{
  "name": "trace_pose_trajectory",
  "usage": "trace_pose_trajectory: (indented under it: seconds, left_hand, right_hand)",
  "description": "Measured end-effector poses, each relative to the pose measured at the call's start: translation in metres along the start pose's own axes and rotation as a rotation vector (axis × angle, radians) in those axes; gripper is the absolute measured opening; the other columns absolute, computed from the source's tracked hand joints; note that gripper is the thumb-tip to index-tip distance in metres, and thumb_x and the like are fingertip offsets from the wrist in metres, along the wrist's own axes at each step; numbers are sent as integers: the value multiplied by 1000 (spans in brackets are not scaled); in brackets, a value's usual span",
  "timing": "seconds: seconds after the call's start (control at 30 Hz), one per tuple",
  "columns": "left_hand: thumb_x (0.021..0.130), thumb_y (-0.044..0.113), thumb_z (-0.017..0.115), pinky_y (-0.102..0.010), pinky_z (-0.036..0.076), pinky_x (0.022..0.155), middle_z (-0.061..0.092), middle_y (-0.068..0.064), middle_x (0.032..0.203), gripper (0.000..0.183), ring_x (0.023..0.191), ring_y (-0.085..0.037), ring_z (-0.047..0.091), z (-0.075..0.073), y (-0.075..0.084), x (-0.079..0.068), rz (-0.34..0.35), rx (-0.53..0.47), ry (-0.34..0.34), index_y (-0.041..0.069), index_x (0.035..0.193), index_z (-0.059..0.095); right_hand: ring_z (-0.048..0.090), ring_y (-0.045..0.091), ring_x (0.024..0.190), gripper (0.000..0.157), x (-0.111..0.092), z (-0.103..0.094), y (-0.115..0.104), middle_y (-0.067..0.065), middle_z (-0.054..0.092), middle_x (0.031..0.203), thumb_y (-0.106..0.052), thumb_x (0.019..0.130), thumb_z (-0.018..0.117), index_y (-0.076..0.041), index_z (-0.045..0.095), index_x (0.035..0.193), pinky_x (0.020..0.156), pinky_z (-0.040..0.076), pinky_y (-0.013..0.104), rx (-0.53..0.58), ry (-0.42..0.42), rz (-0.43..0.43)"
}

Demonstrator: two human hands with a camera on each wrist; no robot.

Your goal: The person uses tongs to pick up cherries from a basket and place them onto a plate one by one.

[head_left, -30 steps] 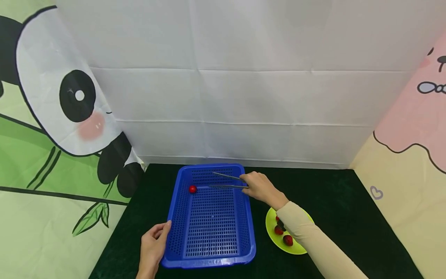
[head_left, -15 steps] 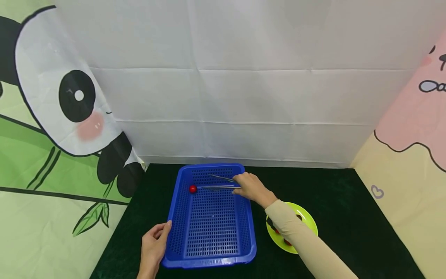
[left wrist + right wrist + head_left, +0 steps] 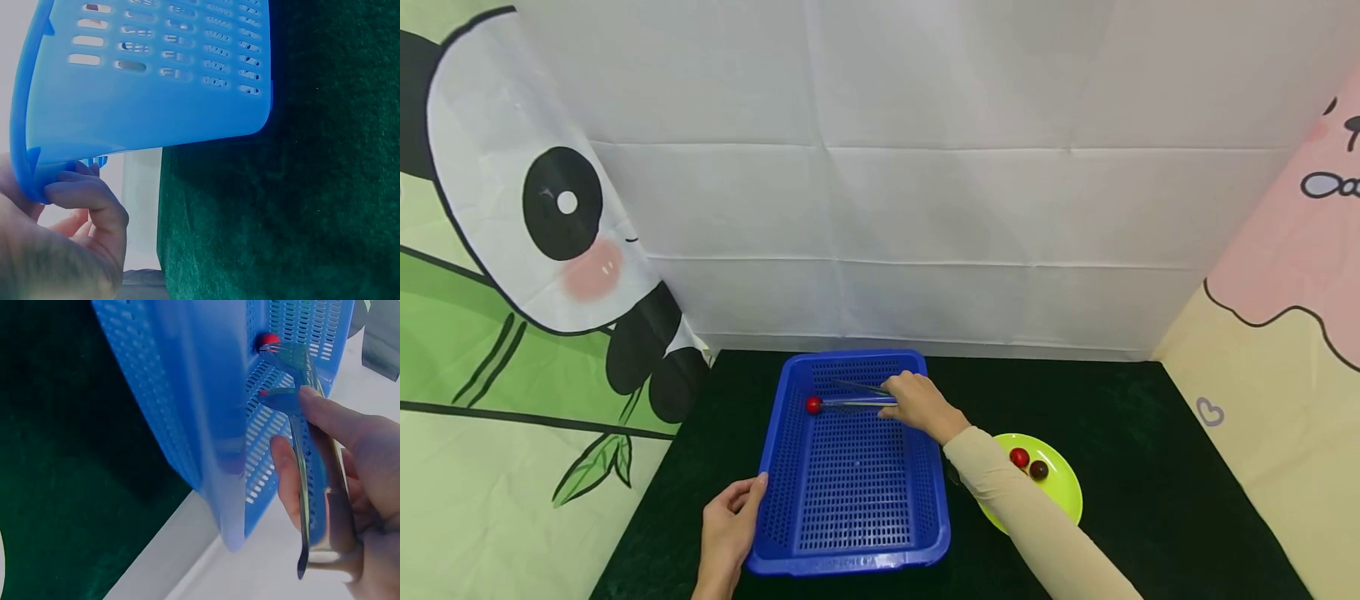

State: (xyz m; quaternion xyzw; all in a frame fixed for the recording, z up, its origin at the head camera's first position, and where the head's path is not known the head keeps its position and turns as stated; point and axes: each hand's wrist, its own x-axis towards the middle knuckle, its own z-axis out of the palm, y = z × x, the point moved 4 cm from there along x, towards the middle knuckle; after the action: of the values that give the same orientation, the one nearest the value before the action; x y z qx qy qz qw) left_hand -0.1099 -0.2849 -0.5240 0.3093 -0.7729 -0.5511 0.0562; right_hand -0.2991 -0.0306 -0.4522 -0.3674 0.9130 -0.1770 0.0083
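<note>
My left hand point(image 3: 727, 533) pinches the left rim of a blue plastic basket point(image 3: 850, 564) near its front corner; in the left wrist view curled fingers point(image 3: 87, 194) wrap under the rim. Over the basket's right side, my right hand point(image 3: 925, 407) holds metal serving tongs point(image 3: 334, 512), with one forked tip and one spoon-like tip. The tongs' arms stand apart and point left. A small round red fruit point(image 3: 813, 405) lies in the basket's far left part. One arm's tip reaches its right side; whether they touch, I cannot tell.
A yellow-green plate point(image 3: 1066, 493) stands right of the basket, partly covered by my right sleeve point(image 3: 1030, 512). A red fruit point(image 3: 1019, 457) and a dark, round one point(image 3: 1038, 470) show on it. Dark green cloth point(image 3: 1135, 467) covers the table, with a white backdrop point(image 3: 955, 308) behind.
My right hand and the tongs have moved left, from the basket's right rim toward the red fruit. The sleeve now uncovers other fruit on the plate. The left hand stays on the rim.
</note>
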Motion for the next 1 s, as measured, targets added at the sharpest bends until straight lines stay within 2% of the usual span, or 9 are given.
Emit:
trace_pose_trajectory:
  seconds: [0.13,0.27,0.37,0.5,1.0]
  left_hand:
    - [100,53,62,-29,53,64,74,-9,96,61,78,-15,66,-1,0,0,-7,0,-3,-3,124,67]
    - [100,52,62,-29,53,64,74,-8,95,60,78,-15,66,-2,0,-1,-8,2,4,-3,124,67]
    - [100,53,62,-29,53,63,74,-8,95,61,78,-15,65,-1,0,-1,-10,-4,4,-3,124,67]
    - [100,52,62,-29,53,64,74,-7,95,60,78,-15,65,0,-1,-1,-14,-8,-2,-3,125,66]
    - [101,50,63,-29,53,65,74,-7,95,58,79,-15,66,0,-1,2,-14,-8,-7,-2,125,66]
  right_hand:
    - [48,11,66,31,4,3,-3,3,70,83,-23,90,82,0,77,110,60,43,26,35,3,16]
    - [57,15,72,34,8,5,-8,8,75,95,-22,89,83,1,77,113,66,51,30,38,12,22]
    - [67,19,84,37,10,6,-11,11,76,106,-23,90,82,1,76,116,75,57,34,20,5,30]
    - [72,23,95,37,13,10,-14,12,75,112,-22,91,82,1,75,118,81,58,36,5,-4,38]
    - [71,19,84,27,21,22,-26,7,75,99,-18,90,82,-3,78,111,73,57,31,-61,8,29]
